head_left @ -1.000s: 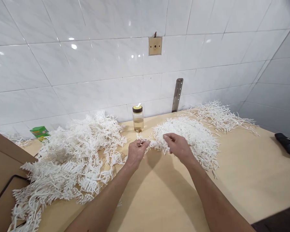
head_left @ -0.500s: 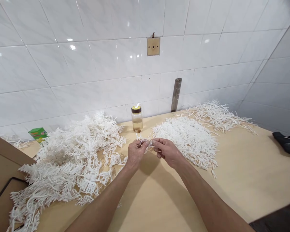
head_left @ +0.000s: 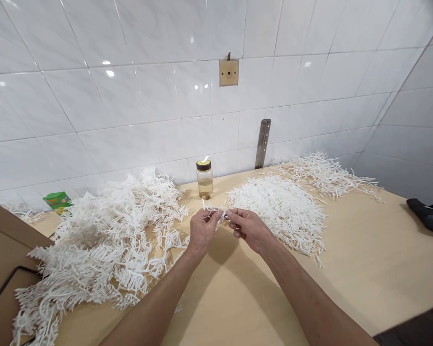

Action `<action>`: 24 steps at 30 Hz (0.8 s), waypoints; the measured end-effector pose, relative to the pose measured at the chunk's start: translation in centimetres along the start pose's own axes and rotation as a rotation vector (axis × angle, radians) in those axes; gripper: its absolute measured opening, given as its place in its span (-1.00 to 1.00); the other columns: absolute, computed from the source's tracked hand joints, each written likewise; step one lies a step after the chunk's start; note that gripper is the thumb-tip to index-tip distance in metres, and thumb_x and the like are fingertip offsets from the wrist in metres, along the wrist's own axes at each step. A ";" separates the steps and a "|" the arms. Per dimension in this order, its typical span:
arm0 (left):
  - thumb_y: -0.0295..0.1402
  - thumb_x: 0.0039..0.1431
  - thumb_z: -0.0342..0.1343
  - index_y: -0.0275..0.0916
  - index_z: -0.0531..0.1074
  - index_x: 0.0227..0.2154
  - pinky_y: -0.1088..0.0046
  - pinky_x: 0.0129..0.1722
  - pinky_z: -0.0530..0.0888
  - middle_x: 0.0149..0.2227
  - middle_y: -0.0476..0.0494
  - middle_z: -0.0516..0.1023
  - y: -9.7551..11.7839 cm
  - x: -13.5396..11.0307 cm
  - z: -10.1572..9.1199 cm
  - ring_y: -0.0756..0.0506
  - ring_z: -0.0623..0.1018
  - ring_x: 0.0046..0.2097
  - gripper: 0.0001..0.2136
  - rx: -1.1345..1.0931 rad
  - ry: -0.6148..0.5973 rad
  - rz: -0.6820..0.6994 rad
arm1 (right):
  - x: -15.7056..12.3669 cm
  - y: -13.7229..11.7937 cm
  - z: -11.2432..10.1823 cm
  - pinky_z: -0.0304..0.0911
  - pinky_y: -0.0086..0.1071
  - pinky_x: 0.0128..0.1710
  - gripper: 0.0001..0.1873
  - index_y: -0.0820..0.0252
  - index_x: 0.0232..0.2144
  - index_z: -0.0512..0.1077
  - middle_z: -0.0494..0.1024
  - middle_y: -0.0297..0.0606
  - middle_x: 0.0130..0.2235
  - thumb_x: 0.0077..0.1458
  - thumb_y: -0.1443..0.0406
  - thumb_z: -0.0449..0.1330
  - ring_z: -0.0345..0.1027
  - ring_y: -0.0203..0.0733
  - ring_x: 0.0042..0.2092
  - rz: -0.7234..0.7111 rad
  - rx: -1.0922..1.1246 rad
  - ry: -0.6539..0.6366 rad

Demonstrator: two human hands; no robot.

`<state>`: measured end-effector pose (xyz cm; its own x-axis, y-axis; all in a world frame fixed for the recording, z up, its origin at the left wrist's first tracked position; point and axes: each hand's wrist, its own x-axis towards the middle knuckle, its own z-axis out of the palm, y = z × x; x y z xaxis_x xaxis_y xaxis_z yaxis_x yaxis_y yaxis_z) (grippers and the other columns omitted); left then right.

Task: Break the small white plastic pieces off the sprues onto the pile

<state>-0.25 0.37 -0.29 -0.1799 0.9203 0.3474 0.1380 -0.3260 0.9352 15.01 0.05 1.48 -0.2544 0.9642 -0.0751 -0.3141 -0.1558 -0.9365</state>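
Pinching 1 small white plastic piece (head_left: 216, 212) between both hands, we hold it above the worktop (head_left: 364, 259). Left hand (head_left: 201, 229) and right hand (head_left: 248, 228) fingers press on it.

Count of items on the table (head_left: 346, 259): three heaps of white plastic pieces, at 9 o'clock (head_left: 104, 235), 1 o'clock (head_left: 281, 206) and 2 o'clock (head_left: 324, 175); one jar (head_left: 204, 179) at 12 o'clock; one green box (head_left: 59, 201); two hands, left (head_left: 201, 230) and right (head_left: 250, 228).
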 end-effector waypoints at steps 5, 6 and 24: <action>-0.12 0.05 0.23 -0.27 0.61 -0.39 0.41 -0.26 0.41 -0.37 -0.16 0.59 -0.4 0.0 0.0 -0.09 0.52 -0.30 -0.72 0.043 -0.008 0.009 | 0.0 0.3 0.5 0.10 -0.51 -0.62 -0.60 0.23 -0.45 0.44 0.28 -0.47 -0.60 -0.22 0.07 0.42 0.10 -0.42 -0.56 -0.072 -0.067 0.079; -0.12 0.06 0.23 -0.26 0.61 -0.39 0.41 -0.26 0.42 -0.36 -0.15 0.59 -0.5 0.0 0.1 -0.09 0.53 -0.29 -0.72 0.047 -0.014 0.004 | 0.1 0.5 0.5 0.11 -0.50 -0.63 -0.61 0.23 -0.45 0.44 0.28 -0.47 -0.60 -0.21 0.08 0.41 0.11 -0.42 -0.57 -0.096 -0.090 0.101; -0.24 0.00 0.23 -0.25 0.47 -0.62 0.50 -0.43 0.28 -0.53 0.01 0.33 1.4 0.0 -0.8 0.01 0.34 -0.46 -0.79 0.172 0.036 0.083 | 1.1 0.9 -1.3 0.07 -0.36 -0.39 -0.84 0.17 -0.43 0.31 0.43 -0.18 -0.41 0.15 0.42 -0.01 0.24 -0.23 -0.42 -0.467 -1.216 0.589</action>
<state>-0.83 -0.26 1.06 -0.1950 0.8826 0.4277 0.3176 -0.3558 0.8790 15.61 1.22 0.09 0.1573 0.8688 0.4696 0.7804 0.1820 -0.5982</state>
